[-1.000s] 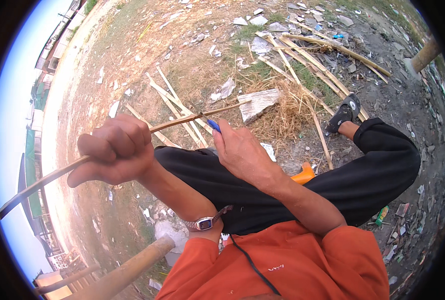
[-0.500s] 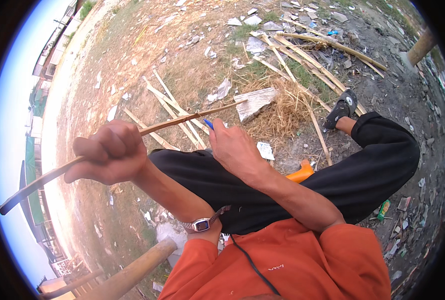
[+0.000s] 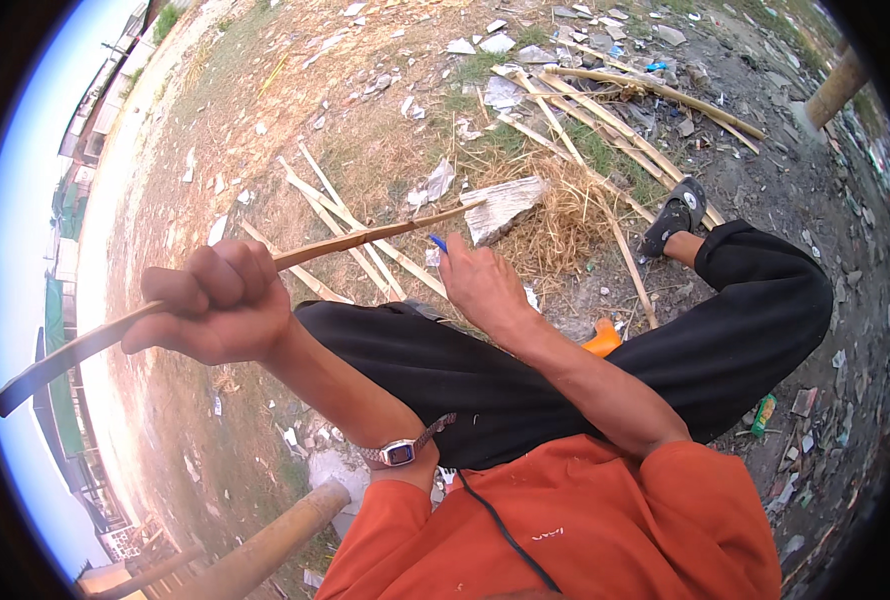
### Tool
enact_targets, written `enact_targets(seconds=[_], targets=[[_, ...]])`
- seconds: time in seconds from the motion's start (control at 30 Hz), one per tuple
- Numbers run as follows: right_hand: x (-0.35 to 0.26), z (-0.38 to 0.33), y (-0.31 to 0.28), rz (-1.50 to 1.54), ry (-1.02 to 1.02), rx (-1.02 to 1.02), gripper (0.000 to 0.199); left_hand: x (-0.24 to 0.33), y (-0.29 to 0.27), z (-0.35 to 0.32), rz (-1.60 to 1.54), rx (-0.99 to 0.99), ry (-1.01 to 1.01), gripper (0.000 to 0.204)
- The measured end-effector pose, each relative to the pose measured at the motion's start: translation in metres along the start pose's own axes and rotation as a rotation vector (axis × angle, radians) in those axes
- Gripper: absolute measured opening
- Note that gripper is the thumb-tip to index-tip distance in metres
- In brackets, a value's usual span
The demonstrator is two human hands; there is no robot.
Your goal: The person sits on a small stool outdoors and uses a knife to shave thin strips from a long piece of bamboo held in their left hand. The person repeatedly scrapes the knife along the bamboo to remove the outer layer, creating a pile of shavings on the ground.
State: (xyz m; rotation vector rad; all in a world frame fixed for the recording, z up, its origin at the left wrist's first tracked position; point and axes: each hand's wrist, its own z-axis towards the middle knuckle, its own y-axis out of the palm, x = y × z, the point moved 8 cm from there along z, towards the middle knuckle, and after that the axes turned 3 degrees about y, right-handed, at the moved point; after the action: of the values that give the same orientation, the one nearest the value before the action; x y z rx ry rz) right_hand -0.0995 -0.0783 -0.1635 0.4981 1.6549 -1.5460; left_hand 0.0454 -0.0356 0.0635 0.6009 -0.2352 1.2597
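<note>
- Working over littered ground (image 3: pixel 255 130), strewn with pale strips (image 3: pixel 340 205) and, farther right, a pile of poles (image 3: pixel 665 92).
- Holds a long brown strip (image 3: pixel 340 243) slantwise in front, its far tip by the white block (image 3: pixel 505 205); cannot tell contact from a gap there.
- Wraps the left hand (image 3: pixel 210 305) around the strip in a fully closed grip.
- Curls the right hand (image 3: pixel 485 290), grip closed, around a small blue-handled tool (image 3: pixel 439 242) just below the strip; blade not clear to view.
- Looks like a shaving or trimming step, apparently between strokes.
- Probably calls next for a firm left grip and for setting the tool's edge against the wood, well clear of the left hand.
</note>
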Motion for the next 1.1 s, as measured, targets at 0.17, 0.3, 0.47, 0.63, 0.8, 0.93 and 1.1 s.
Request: enact_targets(seconds=[0.17, 0.3, 0.47, 0.63, 0.8, 0.93, 1.1], targets=[[-0.030, -0.002, -0.011, 0.058, 0.007, -0.016, 0.021, -0.005, 0.010, -0.002, 0.022, -0.030, 0.004, 0.051], [0.014, 0.014, 0.007, -0.010, 0.083, -0.110, 0.022, -0.005, 0.004, 0.001, 0.080, 0.033, 0.023, 0.051], [0.009, 0.005, 0.018, 0.071, 0.144, -0.167, 0.023, -0.005, 0.009, -0.002, 0.101, 0.047, 0.010, 0.051], [0.006, 0.013, 0.004, -0.016, 0.103, -0.157, 0.022, -0.004, 0.004, -0.004, 0.158, 0.110, -0.001, 0.052], [0.074, 0.027, 0.034, -0.045, 0.215, -0.106, 0.026, -0.011, 0.011, 0.001, 0.108, 0.094, -0.008, 0.052], [0.037, 0.028, 0.020, -0.018, 0.135, -0.135, 0.021, -0.008, 0.012, -0.001, 0.119, 0.056, 0.006, 0.052], [0.095, 0.034, 0.047, -0.092, 0.236, -0.161, 0.021, -0.012, 0.008, 0.002, 0.076, 0.080, -0.014, 0.052]])
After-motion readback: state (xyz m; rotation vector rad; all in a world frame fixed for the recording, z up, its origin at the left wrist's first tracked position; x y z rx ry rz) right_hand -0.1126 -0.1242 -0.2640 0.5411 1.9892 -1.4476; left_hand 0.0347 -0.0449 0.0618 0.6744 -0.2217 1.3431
